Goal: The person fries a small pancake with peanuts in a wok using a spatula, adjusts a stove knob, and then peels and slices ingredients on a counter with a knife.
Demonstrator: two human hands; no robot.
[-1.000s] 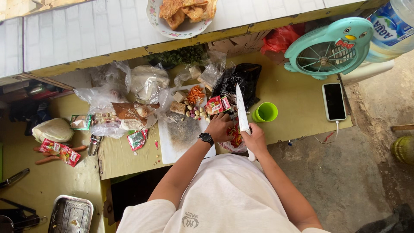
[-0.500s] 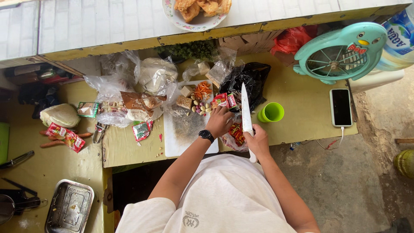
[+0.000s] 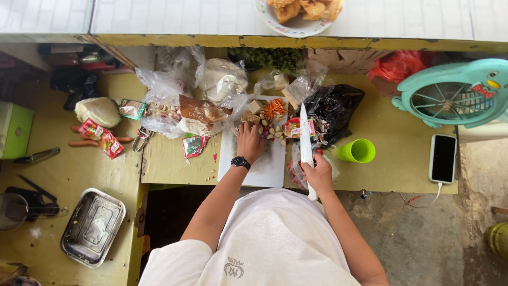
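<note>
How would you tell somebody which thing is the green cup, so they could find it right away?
Start at the big turquoise fan on the right of the yellow-green table. Just down and left of it, past the black plastic bag, stands the green cup, to the right of the knife in the right hand. It is the only round, open, bright lime thing there, standing alone on bare tabletop.

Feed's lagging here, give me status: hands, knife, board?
Left hand flat on the white cutting board, empty. Right hand shut on the white-handled kitchen knife, blade up. Garlic cloves and shredded carrot crowd the board's far end.
</note>
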